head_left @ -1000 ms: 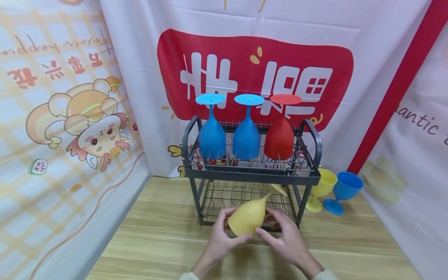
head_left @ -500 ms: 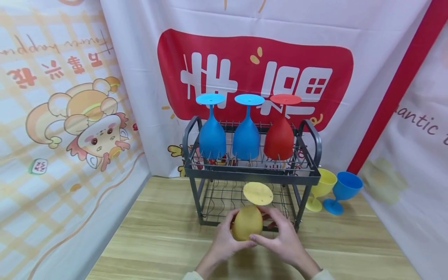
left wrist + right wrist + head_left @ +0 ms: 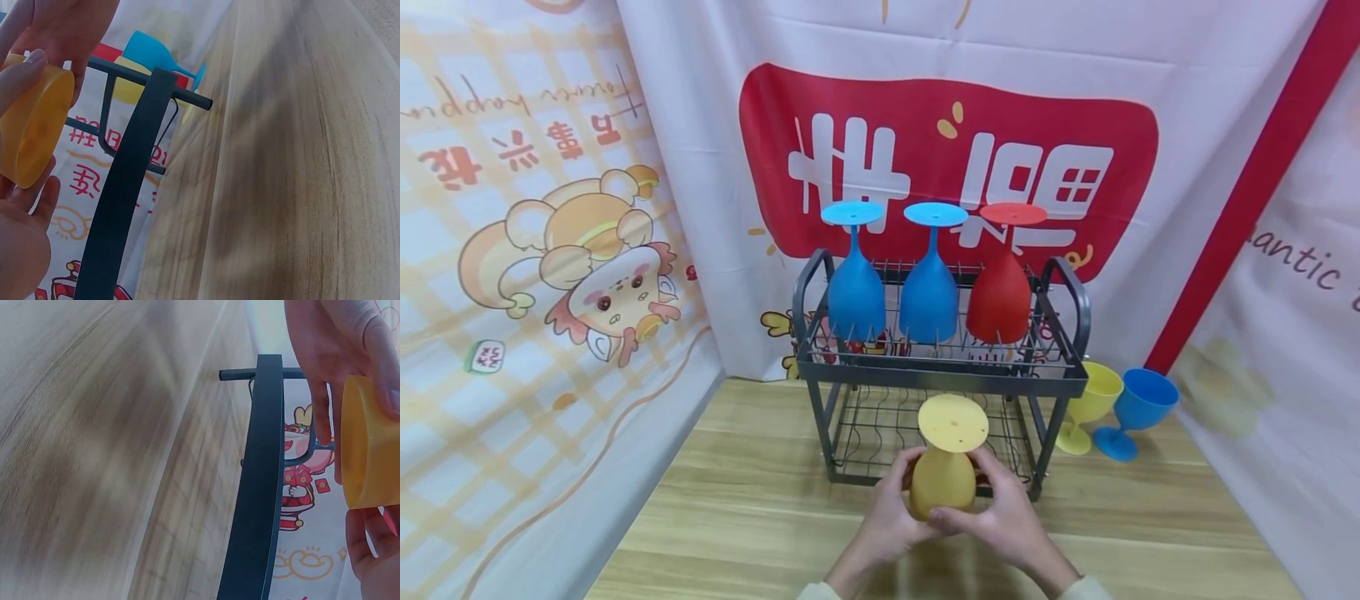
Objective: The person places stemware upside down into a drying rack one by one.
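Note:
Both hands hold a yellow plastic goblet [image 3: 946,479] upside down in front of the rack, its round foot uppermost. My left hand [image 3: 891,510] grips the bowl from the left, while my right hand [image 3: 1006,510] grips it from the right, thumb across the near side. The wrist views show the open rim of the goblet [image 3: 47,125] facing the table side, apart from the wood. Two blue goblets [image 3: 856,300] and a red goblet [image 3: 998,304] stand inverted on the upper tier of the black dish rack [image 3: 940,379].
The lower wire tier [image 3: 880,425] lies behind the hands. Right of the rack, a yellow goblet [image 3: 1093,392] and a blue goblet [image 3: 1142,398] stand upright on the wooden table [image 3: 737,517]. Printed cloth [image 3: 700,125] surrounds the table at the back and sides.
The yellow goblet has turned in both hands from tilted, foot towards the back right, to inverted with its foot up. The goblets on and beside the rack stay put.

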The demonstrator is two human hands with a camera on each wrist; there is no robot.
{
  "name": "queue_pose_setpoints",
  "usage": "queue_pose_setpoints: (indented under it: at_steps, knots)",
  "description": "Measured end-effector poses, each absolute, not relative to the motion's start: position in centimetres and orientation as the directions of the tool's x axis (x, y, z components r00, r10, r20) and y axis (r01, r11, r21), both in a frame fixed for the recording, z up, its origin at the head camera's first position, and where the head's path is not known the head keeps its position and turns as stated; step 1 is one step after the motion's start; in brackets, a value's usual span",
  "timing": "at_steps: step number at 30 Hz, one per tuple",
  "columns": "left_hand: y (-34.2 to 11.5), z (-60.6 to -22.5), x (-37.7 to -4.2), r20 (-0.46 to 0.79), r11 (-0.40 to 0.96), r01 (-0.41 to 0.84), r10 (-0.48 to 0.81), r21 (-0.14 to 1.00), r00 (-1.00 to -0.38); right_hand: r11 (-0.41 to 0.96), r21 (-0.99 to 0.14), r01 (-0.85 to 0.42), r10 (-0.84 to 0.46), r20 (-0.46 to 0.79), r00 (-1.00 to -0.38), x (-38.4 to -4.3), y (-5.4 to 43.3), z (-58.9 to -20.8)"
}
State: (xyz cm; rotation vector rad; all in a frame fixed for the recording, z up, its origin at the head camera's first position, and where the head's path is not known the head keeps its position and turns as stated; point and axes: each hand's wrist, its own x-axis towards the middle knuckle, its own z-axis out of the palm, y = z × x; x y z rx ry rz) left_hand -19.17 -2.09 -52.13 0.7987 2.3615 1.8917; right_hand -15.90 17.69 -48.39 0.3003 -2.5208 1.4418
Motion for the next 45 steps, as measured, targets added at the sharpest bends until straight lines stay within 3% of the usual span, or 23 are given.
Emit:
queue_pose_setpoints:
  at_steps: [7, 10, 14, 18, 22, 25, 30, 33, 45]
  knots:
    - [-2.4, -52.3, -19.1, 0.250, 0.113, 0.312, 0.374, 0.943, -0.893, 0.499, -0.815, -0.294, -0.033, 0.322, -0.946, -15.8, 17.7, -48.4]
    - [-3.2, -52.8, -19.3, 0.280, 0.059, 0.310, 0.291, 0.949, -0.915, 0.504, -0.804, -0.316, -0.019, 0.355, -0.935, -15.8, 17.8, -48.4]
    - [-4.8, -53.4, -20.1, 0.364, 0.012, 0.364, -0.004, 0.931, -0.931, 0.520, -0.798, -0.305, 0.008, 0.362, -0.932, -15.8, 18.1, -48.4]
    - [-6.4, -53.6, -21.2, 0.325, 0.022, 0.339, -0.346, 0.941, -0.880, 0.523, -0.812, -0.260, 0.045, 0.330, -0.943, -15.9, 18.5, -48.2]
    - [-7.7, -53.7, -22.3, 0.238, 0.046, 0.249, -0.498, 0.967, -0.834, 0.507, -0.831, -0.230, 0.071, 0.306, -0.949, -16.0, 18.8, -48.2]
    - [-8.4, -53.8, -23.0, 0.181, 0.070, 0.167, -0.448, 0.983, -0.876, 0.504, -0.838, -0.209, 0.084, 0.289, -0.954, -16.1, 19.0, -48.2]
    - [-9.2, -54.3, -24.2, 0.046, 0.117, 0.024, -0.188, 0.993, -0.981, 0.514, -0.843, -0.159, 0.120, 0.254, -0.960, -16.5, 19.2, -48.1]
    - [-9.6, -54.8, -24.8, 0.004, 0.143, -0.014, -0.124, 0.990, -0.992, 0.514, -0.849, -0.122, 0.150, 0.229, -0.962, -17.0, 19.3, -48.2]
    - [-10.6, -56.4, -25.4, 0.024, 0.087, 0.016, -0.091, 0.996, -0.996, 0.506, -0.860, -0.069, 0.219, 0.206, -0.954, -20.1, 20.3, -50.1]
